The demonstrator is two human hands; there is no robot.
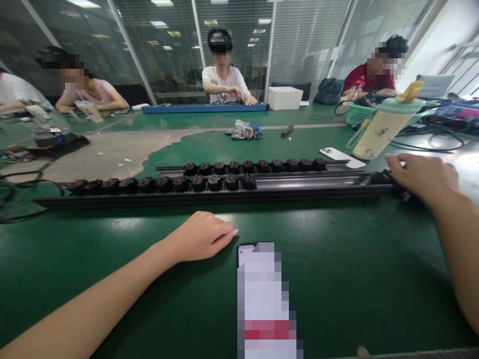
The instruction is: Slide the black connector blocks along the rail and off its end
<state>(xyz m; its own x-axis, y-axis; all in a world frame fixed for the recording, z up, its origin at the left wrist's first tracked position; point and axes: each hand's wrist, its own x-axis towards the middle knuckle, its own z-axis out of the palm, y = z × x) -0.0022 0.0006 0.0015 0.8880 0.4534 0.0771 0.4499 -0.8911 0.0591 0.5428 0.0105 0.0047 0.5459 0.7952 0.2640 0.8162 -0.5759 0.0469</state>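
My left hand [204, 237] lies on the green table in front of a long black rail [179, 200], its fingers curled together with nothing visible in them. Just to its right is a phone [265, 294], its screen mostly blurred out. A row of black socket modules [198, 182] with copper-coloured contacts fills the rail's left and middle part; the channel right of them is bare metal. At the rail's right end, my right hand [426, 177] is closed over a black part [409, 193], mostly hidden beneath it. Behind lies a second rail [170, 169] with similar modules [247, 165].
Gloves [245, 130], a small dark bar [287, 131], a white phone [340, 157] and a cream bottle [383, 129] are beyond the rails. Black cables [26, 174] run at the left. Several people sit around the table; one opposite is behind a blue rail [205, 108].
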